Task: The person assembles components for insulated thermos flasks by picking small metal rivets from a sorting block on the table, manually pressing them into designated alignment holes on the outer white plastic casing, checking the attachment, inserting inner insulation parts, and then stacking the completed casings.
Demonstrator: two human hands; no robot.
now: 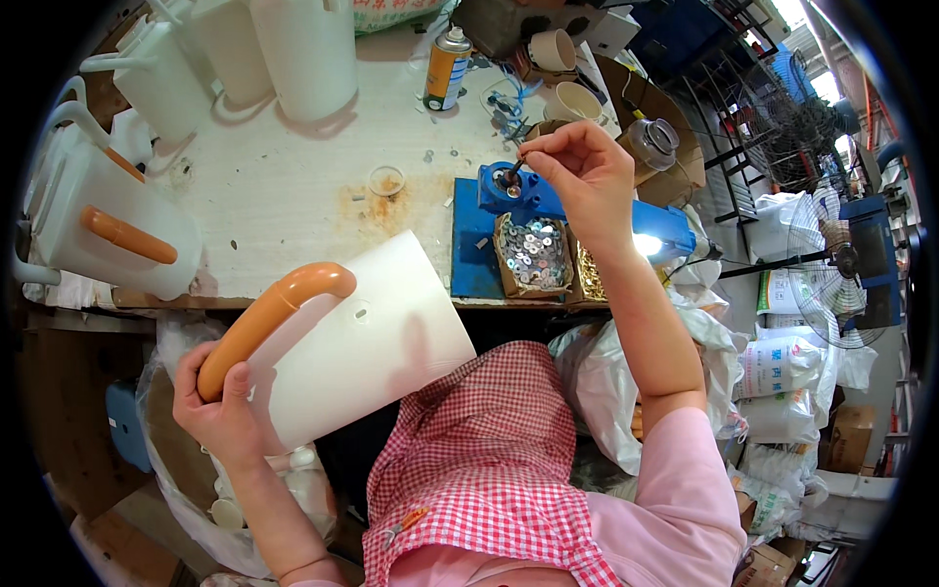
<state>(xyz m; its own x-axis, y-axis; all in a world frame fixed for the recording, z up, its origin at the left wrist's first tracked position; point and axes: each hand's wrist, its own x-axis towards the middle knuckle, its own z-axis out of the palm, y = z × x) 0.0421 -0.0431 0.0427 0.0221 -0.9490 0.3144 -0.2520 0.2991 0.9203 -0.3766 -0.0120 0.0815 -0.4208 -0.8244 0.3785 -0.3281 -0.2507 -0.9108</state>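
Observation:
My left hand is wrapped round the curved orange handle of a white plastic can body. The can is tilted in front of the table's near edge, with a small hole in its side. Raised over the table, my right hand pinches a small dark piece, too small to name. Its lower end is at the head of a blue power tool on a blue board. A box of metal washers sits just below that tool, beside a box of brass-coloured small parts.
Several white cans stand at the table's left, some with orange handles. A spray can, a clear ring and beige cups are on the table. Plastic-lined bins flank my lap. A fan stands at right.

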